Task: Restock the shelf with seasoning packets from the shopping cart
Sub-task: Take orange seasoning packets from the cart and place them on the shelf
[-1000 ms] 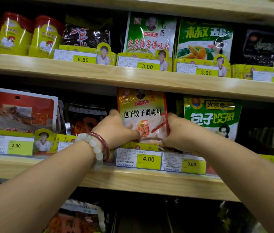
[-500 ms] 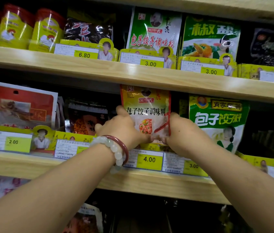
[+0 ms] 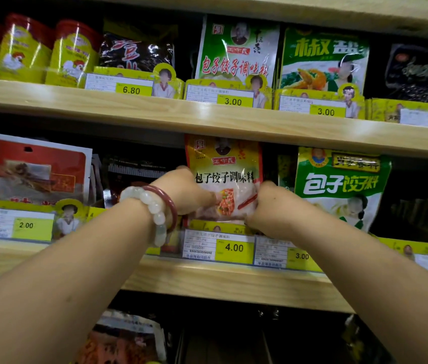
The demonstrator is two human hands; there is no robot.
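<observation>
Left hand [image 3: 181, 191] and right hand [image 3: 265, 206] grip glossy packet [image 3: 224, 174]

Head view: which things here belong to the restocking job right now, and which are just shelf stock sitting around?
In the job:
- yellow seasoning packet, gripped at both sides
- left hand
- right hand
- middle shelf
- 4.00 price tag

Just there:
- green packet
- red packet
- yellow canisters
- upper-shelf packets

Shop: wooden shelves [image 3: 207, 119], price tags [image 3: 233, 247], packaged seasonings [image 3: 338, 185].
</observation>
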